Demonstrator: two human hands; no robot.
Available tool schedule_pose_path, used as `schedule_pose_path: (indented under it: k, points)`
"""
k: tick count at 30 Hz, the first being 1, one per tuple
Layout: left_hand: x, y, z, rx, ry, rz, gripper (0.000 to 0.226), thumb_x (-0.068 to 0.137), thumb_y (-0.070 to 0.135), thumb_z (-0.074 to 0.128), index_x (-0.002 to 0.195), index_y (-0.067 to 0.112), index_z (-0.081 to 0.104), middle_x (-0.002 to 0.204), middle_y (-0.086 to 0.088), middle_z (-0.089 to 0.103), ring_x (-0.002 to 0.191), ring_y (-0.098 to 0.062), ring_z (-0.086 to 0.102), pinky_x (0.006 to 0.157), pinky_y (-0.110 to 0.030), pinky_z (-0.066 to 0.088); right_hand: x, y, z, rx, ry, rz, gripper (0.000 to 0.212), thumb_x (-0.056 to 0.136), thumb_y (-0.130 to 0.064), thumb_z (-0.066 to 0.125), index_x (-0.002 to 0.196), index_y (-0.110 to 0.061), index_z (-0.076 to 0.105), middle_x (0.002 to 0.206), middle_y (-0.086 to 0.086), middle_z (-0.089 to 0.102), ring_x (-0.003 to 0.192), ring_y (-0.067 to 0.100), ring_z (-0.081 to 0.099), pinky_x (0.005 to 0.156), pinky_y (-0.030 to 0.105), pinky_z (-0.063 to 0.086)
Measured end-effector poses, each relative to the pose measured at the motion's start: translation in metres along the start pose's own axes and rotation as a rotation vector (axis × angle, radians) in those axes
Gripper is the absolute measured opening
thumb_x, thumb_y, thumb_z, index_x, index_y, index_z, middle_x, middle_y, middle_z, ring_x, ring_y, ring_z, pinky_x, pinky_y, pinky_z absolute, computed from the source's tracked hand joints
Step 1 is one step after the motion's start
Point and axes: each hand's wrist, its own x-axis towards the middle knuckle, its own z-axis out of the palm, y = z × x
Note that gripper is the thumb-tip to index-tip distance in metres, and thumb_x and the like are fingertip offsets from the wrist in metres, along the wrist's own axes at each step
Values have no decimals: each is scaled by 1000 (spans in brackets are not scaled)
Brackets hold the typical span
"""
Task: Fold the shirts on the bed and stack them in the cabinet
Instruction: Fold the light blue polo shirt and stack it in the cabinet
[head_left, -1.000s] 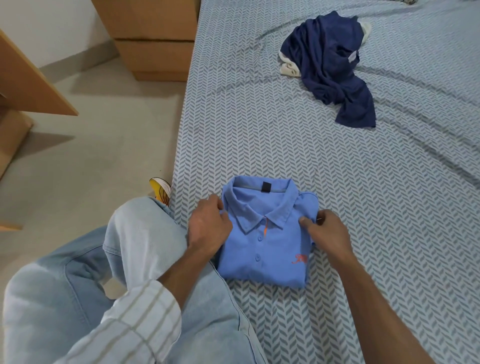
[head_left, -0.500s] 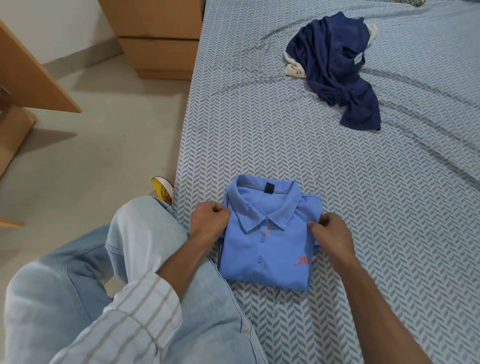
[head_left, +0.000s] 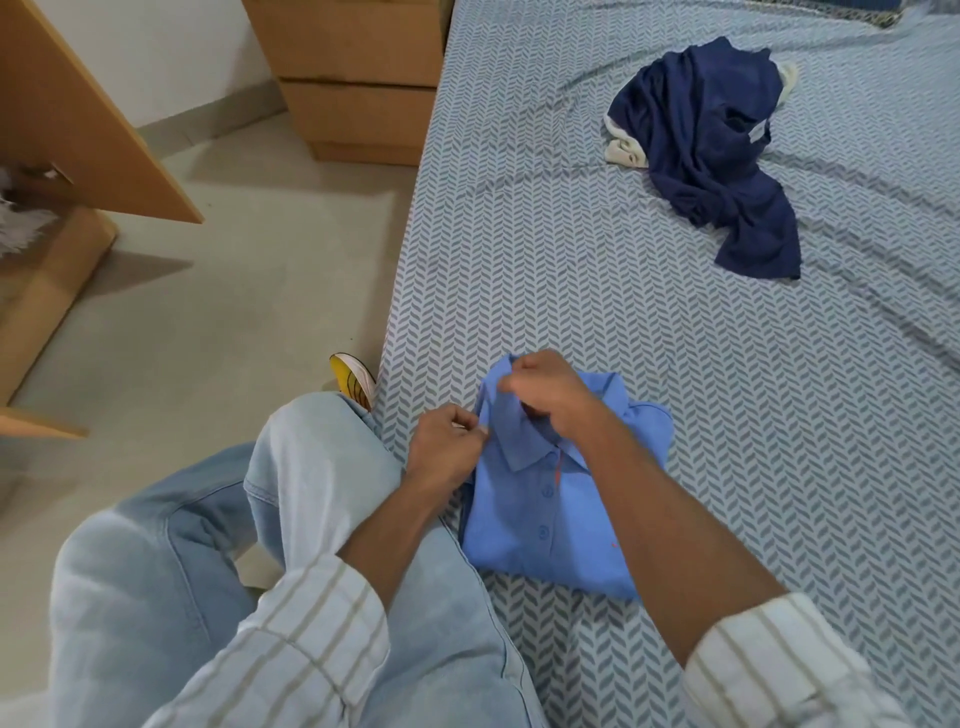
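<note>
A folded light blue polo shirt (head_left: 545, 514) lies on the bed (head_left: 571, 260) near its left edge, collar facing away from me. My right hand (head_left: 550, 395) pinches the collar at its top left. My left hand (head_left: 447, 447) pinches the shirt's left edge beside the collar. A crumpled navy shirt (head_left: 711, 150) lies farther up the bed to the right, with a bit of white cloth (head_left: 623, 148) showing under it.
My jeans-clad knee (head_left: 311, 467) rests at the bed's left edge. A yellow shoe (head_left: 353, 379) sits on the floor by the bed. A wooden drawer unit (head_left: 358, 73) stands beyond. An open wooden cabinet door (head_left: 78, 119) is at the left.
My right hand left the shirt's right edge and crossed over to the collar's top left. My left hand stayed at the left edge. The camera moved closer.
</note>
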Motion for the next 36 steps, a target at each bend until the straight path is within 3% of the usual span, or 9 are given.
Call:
schedule_pose_path:
  k: [4,10,14,17,19,24,28,31,36]
  points:
    - [1,2,1,-38,-36,-56,6,81,15,68,80,15,62,73,-14,69,60,-22,59,56,-35,50,0,5,-8,349,-55,153,11,92,-2,55,90,2,65,84,19,59,77,31,57,67,41,56]
    - [3,5,-2,-267,-137,-131,14,90,15,72,92,1,69,50,-5,55,35,-13,42,38,-20,34,3,12,-8,389,-91,227,15,95,-9,57,89,-3,68,92,19,66,79,33,61,68,41,55]
    - [3,3,0,-265,-125,-123,11,80,3,78,75,7,68,54,-5,59,36,-9,45,41,-19,36,2,6,-4,370,-135,239,42,83,-47,75,84,-6,64,73,9,62,63,22,58,58,33,49]
    - [2,3,-1,-319,-131,-125,17,75,7,84,76,7,66,57,-5,62,40,-11,49,42,-20,39,3,2,1,233,-115,219,54,76,-35,86,110,1,66,87,15,74,82,30,71,69,40,61]
    - [1,4,-1,-298,-136,-127,22,74,13,86,80,6,66,57,-3,60,41,-12,48,43,-22,40,1,-6,3,173,-138,191,20,90,-16,73,91,2,66,79,16,69,76,30,66,67,35,57]
    - [0,6,-2,-294,-131,-131,28,78,24,84,81,7,63,53,-4,53,37,-12,41,41,-23,35,3,-11,4,297,-108,265,17,95,-16,62,107,-6,65,96,15,57,83,27,54,73,39,46]
    - [-2,9,-3,-282,-172,-126,29,85,26,77,68,9,60,47,3,56,38,-8,47,43,-23,38,-4,-4,1,515,-70,306,22,97,-24,63,84,-6,61,91,13,62,79,23,58,72,37,48]
    - [-4,10,-3,-232,-181,-133,36,86,20,73,58,13,52,44,5,52,36,-6,46,41,-20,36,-6,0,2,604,-142,327,20,99,-23,59,97,-3,63,96,13,64,85,24,61,69,35,51]
    - [-3,6,-3,-145,-135,-150,34,82,20,72,58,15,49,46,-2,49,39,-13,43,43,-23,34,-8,3,12,507,-81,273,38,106,-19,46,134,6,49,139,32,49,127,40,51,106,48,44]
